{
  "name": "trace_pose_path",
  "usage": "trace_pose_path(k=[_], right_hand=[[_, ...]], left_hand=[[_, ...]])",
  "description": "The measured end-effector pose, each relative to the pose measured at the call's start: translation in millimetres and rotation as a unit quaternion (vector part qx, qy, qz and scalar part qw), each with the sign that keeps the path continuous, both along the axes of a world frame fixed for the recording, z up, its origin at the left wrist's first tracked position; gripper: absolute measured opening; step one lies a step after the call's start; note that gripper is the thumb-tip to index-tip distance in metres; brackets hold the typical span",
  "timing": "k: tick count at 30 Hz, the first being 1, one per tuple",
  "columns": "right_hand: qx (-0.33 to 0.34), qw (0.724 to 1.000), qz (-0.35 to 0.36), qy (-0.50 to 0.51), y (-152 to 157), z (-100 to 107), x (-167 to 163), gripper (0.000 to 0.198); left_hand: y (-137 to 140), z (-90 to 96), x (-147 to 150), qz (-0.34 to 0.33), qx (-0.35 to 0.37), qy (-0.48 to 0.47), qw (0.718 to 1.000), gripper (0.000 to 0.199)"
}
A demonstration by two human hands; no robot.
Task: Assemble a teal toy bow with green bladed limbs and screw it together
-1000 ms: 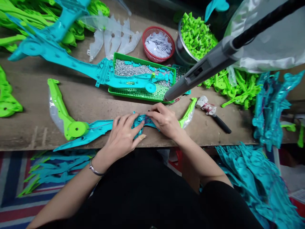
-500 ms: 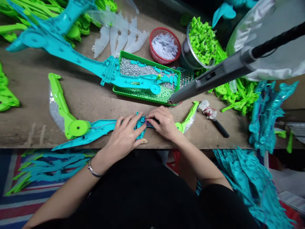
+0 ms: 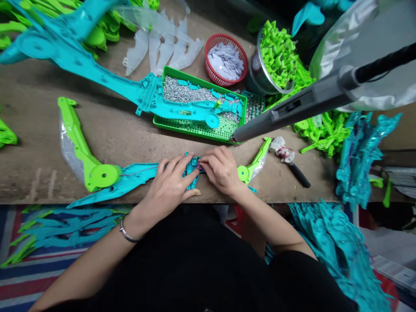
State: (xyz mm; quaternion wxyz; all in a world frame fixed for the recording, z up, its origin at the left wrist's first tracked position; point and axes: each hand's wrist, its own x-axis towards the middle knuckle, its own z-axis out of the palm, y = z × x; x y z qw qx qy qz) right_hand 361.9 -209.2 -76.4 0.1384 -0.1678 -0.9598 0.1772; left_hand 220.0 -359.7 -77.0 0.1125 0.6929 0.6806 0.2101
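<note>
A turquoise plastic shell (image 3: 138, 173) shaped like a toy bow lies along the front of the bench, with a curved lime-green arm at each end: the left arm (image 3: 78, 143) and the right arm (image 3: 256, 162). My left hand (image 3: 172, 175) is laid across its middle, fingers on the far side and thumb at the near side, gripping it. Just right of that, my right hand (image 3: 221, 169) is closed in a pinch on thin purple-red wire (image 3: 199, 166) over the shell's centre. The fingertips partly hide the wire. A thin wire also runs along the shell's left half.
Behind my hands, a green tray (image 3: 195, 136) of screws carries another turquoise shell (image 3: 110, 82). A grey powered screwdriver (image 3: 286, 106) slants over its right end. Near it stand a red basket (image 3: 225, 60), a metal bowl (image 3: 260, 56) and a black-handled hammer (image 3: 299, 173) with a wrapped head.
The view has shifted slightly. My right fingers have curled and moved a little at the wire. My left hand stays put on the shell.
</note>
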Motion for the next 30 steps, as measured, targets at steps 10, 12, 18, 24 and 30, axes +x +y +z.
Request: trace_pose_path(k=[10, 12, 18, 24, 30], right_hand=[[-0.087, 0.996, 0.018, -0.003, 2, 2, -5, 0.017], [-0.101, 0.994, 0.022, -0.047, 5, 9, -10, 0.015], [-0.262, 0.963, 0.017, -0.057, 17, 25, -14, 0.02], [-0.4, 0.915, -0.047, -0.016, 23, 22, -16, 0.016], [-0.378, 0.925, -0.047, 0.016, 20, 16, -8, 0.011]], left_hand=[[0, -1.5, -1, -0.007, 0.0, 0.037, 0.999, 0.054], [0, -0.9, -1, -0.009, -0.005, 0.036, 0.999, 0.054], [0, 2.7, -3, -0.011, -0.017, 0.029, 0.999, 0.046], [-1, 4.0, -6, -0.01, -0.015, 0.05, 0.999, 0.041], [-2, 1.2, -5, -0.012, 0.01, 0.046, 0.999, 0.043]])
